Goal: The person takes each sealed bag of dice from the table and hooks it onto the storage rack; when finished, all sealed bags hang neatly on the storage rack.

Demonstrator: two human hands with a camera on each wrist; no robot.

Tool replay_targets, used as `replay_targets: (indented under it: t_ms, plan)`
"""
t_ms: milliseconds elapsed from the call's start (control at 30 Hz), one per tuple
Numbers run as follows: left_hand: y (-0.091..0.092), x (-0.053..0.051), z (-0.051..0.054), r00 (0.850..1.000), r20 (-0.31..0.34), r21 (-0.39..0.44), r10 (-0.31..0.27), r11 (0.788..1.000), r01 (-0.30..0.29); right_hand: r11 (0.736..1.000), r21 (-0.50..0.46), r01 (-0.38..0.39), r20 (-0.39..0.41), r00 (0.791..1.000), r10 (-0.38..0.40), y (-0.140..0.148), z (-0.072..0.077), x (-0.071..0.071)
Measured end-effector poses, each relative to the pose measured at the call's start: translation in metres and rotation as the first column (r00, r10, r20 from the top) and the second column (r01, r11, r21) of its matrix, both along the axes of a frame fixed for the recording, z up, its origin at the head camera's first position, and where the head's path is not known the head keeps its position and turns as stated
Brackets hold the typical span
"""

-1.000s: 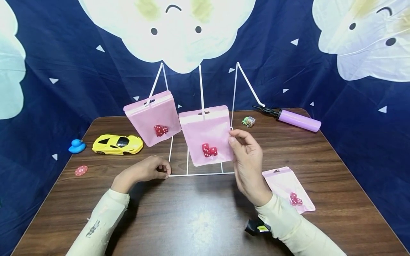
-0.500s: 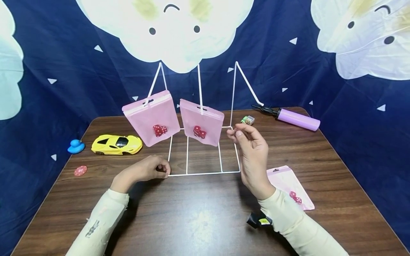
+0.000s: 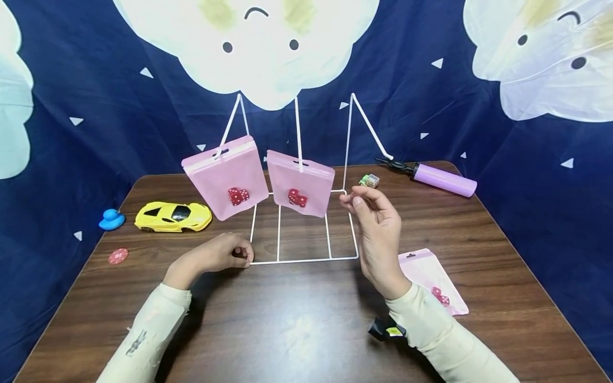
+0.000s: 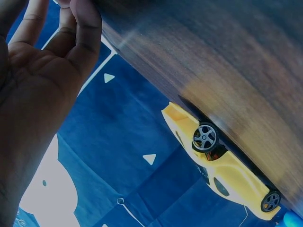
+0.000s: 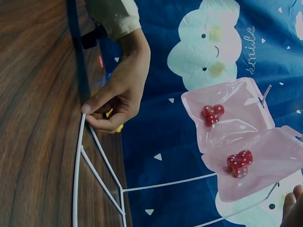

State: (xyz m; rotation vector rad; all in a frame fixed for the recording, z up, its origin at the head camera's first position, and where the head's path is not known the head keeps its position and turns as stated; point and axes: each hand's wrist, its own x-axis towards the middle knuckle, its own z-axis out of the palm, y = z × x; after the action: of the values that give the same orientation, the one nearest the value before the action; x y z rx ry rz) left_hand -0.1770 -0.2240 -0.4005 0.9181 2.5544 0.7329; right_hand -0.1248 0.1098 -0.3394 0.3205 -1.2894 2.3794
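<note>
My left hand [image 3: 210, 259] pinches the front left corner of a white wire display rack [image 3: 304, 260]; the right wrist view also shows thumb and fingers on that corner wire. Two pink zip bags with red dice inside hang from the rack's hooks, one bag [image 3: 215, 183] on the left hook and one bag [image 3: 308, 181] on the middle hook. Beside the middle bag, my right hand [image 3: 378, 242] hovers with loosely bent fingers, apart from the bag and holding nothing. A third pink bag [image 3: 421, 271] with red dice lies on the table, partly behind my right wrist. The right hook carries no bag.
A yellow toy car [image 3: 172, 217], a blue rubber duck [image 3: 112, 219] and a red chip [image 3: 118, 256] are at the left. A small toy truck [image 3: 370, 181] and a purple hand pump [image 3: 444, 180] lie at the back right. A black object [image 3: 379, 330] sits by my right sleeve.
My right hand has let go of the middle bag and moved slightly right. That bag has swung back and hangs freely from its hook. The left hand stays on the rack corner.
</note>
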Motion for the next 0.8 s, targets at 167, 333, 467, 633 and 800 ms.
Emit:
replay_targets:
  t_ms: [167,333,467,633,800]
  plan:
    - [-0.001,0.001,-0.001,1.000,-0.010,0.002,-0.003,1.000,0.003,1.000,0.021,0.014,-0.001,1.000,-0.014,0.002,-0.002,0.001]
    - [-0.001,0.000,-0.002,1.000,-0.004,0.008,-0.003,1.000,0.003,0.999,0.041,0.032,0.017,0.999,-0.033,0.007,-0.005,0.005]
    - [-0.001,0.001,-0.001,1.000,-0.004,0.013,-0.007,1.000,0.007,0.996,0.075,0.058,0.029,0.998,-0.060,0.015,-0.011,0.007]
    - [-0.002,0.000,-0.001,1.000,0.000,0.016,-0.008,1.000,0.008,0.991,0.111,0.074,0.022,0.997,-0.077,0.026,-0.023,0.014]
    - [-0.001,-0.001,-0.001,1.000,0.009,0.018,-0.012,1.000,0.012,0.988,0.133,0.083,0.007,0.996,-0.084,0.033,-0.033,0.021]
